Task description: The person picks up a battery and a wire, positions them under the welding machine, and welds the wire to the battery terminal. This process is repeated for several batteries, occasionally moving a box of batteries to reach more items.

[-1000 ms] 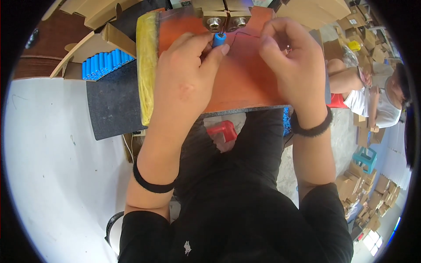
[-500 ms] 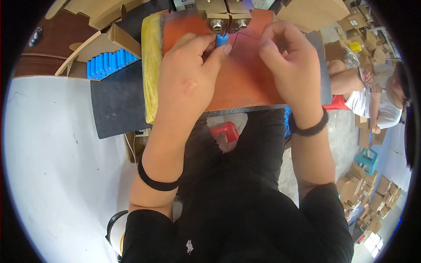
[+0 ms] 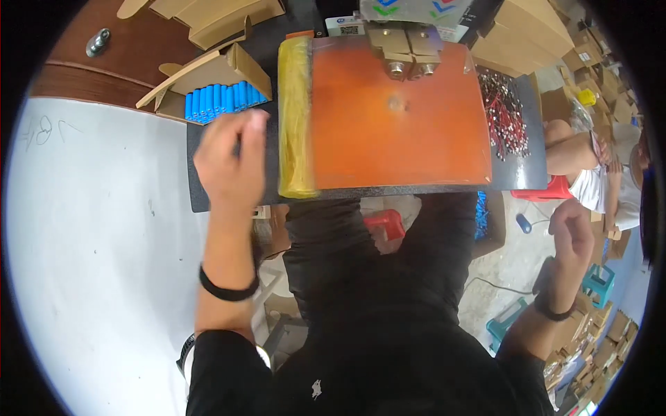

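Observation:
My left hand [image 3: 232, 163] hovers over the table's left side, just below an open cardboard box [image 3: 246, 66] holding several blue cylindrical battery cells [image 3: 215, 100]. Its thumb stands apart from the bent fingers, and no object shows between them. Past the table's right edge, my right hand [image 3: 572, 232] hangs low with its fingers curled; their inside is hidden. Left of that hand is a small dark-blue rounded object [image 3: 524, 223], with a thin line running toward the hand; I cannot tell whether they connect. A metal clamp-like machine head [image 3: 406, 52] stands over an orange mat [image 3: 395, 145].
A yellow wrapped strip [image 3: 296, 118] borders the mat's left side. Red and black wires with pale ends [image 3: 506, 118] lie in a heap at the right. Below the table, a box holds blue cells [image 3: 481, 215]. A seated person [image 3: 583, 159] is at the right.
My left hand has left the machine head, where it held a blue cell, and moved left toward the box. My right hand has swung down and right, off the table. The view has shifted.

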Available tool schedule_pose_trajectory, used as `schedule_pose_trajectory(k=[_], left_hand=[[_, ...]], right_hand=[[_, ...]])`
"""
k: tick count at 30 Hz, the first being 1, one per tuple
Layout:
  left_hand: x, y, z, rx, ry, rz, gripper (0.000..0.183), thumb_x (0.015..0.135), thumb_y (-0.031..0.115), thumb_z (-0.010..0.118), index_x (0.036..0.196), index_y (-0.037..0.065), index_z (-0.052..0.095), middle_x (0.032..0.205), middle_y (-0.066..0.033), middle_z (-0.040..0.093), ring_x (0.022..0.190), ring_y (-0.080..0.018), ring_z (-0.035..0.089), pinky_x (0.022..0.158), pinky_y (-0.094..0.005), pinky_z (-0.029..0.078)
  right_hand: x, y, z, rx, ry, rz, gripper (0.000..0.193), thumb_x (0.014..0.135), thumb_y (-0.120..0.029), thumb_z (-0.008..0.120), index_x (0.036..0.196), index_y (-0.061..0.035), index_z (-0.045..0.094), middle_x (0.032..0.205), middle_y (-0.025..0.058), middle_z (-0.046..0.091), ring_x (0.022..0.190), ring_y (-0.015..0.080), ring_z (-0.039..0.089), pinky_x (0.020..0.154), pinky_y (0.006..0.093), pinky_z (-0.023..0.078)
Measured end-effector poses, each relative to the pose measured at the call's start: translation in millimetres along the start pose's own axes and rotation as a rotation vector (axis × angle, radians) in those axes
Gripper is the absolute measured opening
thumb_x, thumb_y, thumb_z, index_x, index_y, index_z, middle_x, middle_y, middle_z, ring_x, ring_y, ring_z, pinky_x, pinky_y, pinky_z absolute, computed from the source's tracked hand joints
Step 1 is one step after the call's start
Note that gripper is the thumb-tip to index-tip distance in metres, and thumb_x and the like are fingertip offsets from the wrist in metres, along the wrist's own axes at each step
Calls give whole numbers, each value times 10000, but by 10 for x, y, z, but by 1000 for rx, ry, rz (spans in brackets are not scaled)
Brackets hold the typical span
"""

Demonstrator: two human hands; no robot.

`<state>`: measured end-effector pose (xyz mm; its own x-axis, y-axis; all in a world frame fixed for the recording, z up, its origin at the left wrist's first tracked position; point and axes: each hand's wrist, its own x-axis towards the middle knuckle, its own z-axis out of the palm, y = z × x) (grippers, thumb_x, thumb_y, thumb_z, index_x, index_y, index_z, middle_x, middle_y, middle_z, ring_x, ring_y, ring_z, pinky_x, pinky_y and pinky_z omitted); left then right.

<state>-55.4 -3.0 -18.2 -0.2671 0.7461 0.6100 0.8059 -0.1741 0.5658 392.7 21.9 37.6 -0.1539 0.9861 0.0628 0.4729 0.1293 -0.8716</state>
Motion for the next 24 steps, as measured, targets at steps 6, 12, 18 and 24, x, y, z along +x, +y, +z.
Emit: schedule_pose_trajectory(k=[6, 12, 18, 24], left_hand=[[346, -786, 52, 974, -520, 86, 474, 862, 275, 718, 1309, 155, 614, 1344, -99, 598, 1234, -315, 550, 981, -520, 421], [511, -1116, -3, 1050, -706, 99, 407, 914, 203, 627, 1319, 164, 600, 1353, -54, 584, 1268, -279, 516, 1044, -470, 376], [594, -1141, -74, 1014, -623, 288, 283, 969, 211, 579, 1216, 97, 657, 1184, -112, 676, 1122, -322, 605, 963, -449, 432], [302, -626, -453, 675, -350, 71, 175, 948, 150, 621, 1089, 62, 676, 1111, -100, 703, 1042, -257, 647, 916, -379, 456]], right_hand=[[-311, 724, -227, -277, -19, 231, 27, 891, -35, 569, 872, -16, 566, 797, -13, 527, 759, 76, 497, 691, 230, 425], [-287, 546, -154, -109, 20, 334, 32, 891, -42, 585, 874, -15, 582, 806, -32, 550, 754, 56, 492, 702, 206, 412], [-365, 1038, -271, -238, 37, 371, 116, 895, -87, 609, 976, -4, 610, 863, 0, 598, 784, 94, 535, 726, 243, 445], [-289, 1181, 66, -435, 120, 108, 224, 876, -114, 655, 1081, -25, 643, 1058, 95, 640, 908, 222, 614, 794, 334, 495]])
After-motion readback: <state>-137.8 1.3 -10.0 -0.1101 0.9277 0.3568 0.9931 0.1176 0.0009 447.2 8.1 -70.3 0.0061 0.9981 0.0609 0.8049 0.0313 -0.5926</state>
